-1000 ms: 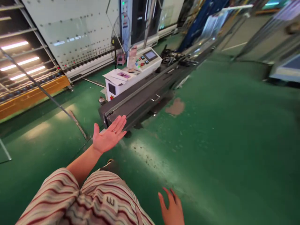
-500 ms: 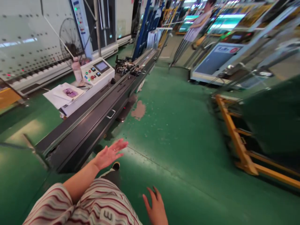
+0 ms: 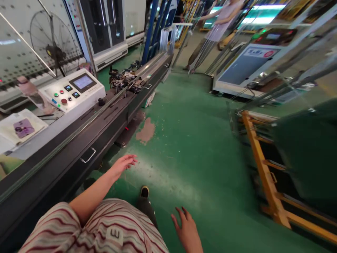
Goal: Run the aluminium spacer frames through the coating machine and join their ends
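Both hands are empty with fingers loosely spread: the left hand [image 3: 121,166] is held out at hip height over the green floor [image 3: 200,140], just beside the long black machine bed [image 3: 86,140] and near its drawer handle [image 3: 88,155] without touching either, while the right hand [image 3: 187,230] hangs low and open by the striped shirt [image 3: 105,228]. The posture reads as that of a person walking, arms out for balance, one shoe [image 3: 144,192] showing below. On the bed's far side stand a white control box [image 3: 72,89], papers [image 3: 18,128] and a fan [image 3: 54,49]; a yellow rack [image 3: 265,175] lies to the right, and another person [image 3: 218,24] works well apart in the background.
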### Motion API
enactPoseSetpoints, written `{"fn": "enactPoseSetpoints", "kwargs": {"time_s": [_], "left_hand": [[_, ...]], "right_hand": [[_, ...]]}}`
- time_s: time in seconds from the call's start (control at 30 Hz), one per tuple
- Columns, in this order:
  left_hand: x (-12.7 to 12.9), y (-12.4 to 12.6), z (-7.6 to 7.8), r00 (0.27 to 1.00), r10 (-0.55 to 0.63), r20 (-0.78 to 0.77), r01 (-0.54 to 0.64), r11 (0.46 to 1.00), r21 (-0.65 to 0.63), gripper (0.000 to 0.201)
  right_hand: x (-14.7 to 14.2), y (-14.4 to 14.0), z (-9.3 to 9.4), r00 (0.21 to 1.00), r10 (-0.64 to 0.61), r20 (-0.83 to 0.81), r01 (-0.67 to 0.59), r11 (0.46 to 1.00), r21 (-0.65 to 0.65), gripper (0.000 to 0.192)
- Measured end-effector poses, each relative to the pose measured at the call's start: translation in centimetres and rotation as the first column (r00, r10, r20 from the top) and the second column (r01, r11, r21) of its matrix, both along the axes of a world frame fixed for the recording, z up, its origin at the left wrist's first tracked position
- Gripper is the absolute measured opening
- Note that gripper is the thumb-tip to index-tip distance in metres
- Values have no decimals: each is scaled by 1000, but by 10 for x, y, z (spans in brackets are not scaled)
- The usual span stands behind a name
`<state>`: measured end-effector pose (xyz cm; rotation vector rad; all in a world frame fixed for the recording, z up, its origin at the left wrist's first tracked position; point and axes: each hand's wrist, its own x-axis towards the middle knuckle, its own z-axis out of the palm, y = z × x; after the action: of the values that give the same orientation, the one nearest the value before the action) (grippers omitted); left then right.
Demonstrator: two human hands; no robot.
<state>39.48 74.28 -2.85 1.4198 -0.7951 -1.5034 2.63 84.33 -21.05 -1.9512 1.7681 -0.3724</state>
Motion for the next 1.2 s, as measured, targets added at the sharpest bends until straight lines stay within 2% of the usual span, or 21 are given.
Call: {"fn": "enactPoseSetpoints", "kwargs": {"time_s": [0.07,0.17,0.23,0.33,0.47,0.6,0.67,0.8,0.83,0.93,1.0,1.07,1.13,1.2], "left_hand": [[-23,-36,-6,998,62,12,-63,998,26,50],[-51,-82,-1,986,160,37,-161,987,26,52],[-62,-109,7,977,209,47,-209,978,-2,54],[-63,-146,16,959,244,142,-234,969,-84,57],[-33,-196,9,915,313,256,-282,948,-151,56],[23,-258,-4,880,397,262,-368,917,-153,56],[54,-290,-1,847,466,256,-429,884,-186,56],[110,-349,27,802,564,196,-464,795,-392,42],[122,-362,36,800,578,159,-472,771,-427,37],[152,-393,61,760,648,44,-561,689,-459,32],[165,-408,75,714,693,101,-566,656,-499,31],[173,-418,89,627,717,304,-481,664,-573,31],[174,-424,102,459,714,529,-365,694,-621,33],[170,-430,115,266,683,680,-299,729,-615,36]], "right_hand": [[-32,-67,-6,992,104,-77,-95,989,115,58],[-57,-173,7,941,312,-130,-278,933,227,51],[-56,-246,24,891,437,-127,-407,890,207,49],[-27,-351,50,806,576,-137,-556,816,158,46],[53,-463,69,700,692,-174,-679,721,136,46],[154,-537,80,591,799,-113,-794,601,94,43],[204,-569,89,534,842,-77,-838,539,78,41],[294,-637,114,421,907,-15,-907,420,-7,37],[315,-655,120,410,912,-10,-912,409,-33,36],[373,-706,133,424,906,-6,-899,420,-123,34],[410,-733,136,407,913,13,-896,402,-190,34],[445,-756,136,362,932,12,-907,355,-227,34],[477,-774,133,306,951,-39,-931,291,-222,34],[502,-789,129,254,961,-107,-952,230,-200,35]]}}
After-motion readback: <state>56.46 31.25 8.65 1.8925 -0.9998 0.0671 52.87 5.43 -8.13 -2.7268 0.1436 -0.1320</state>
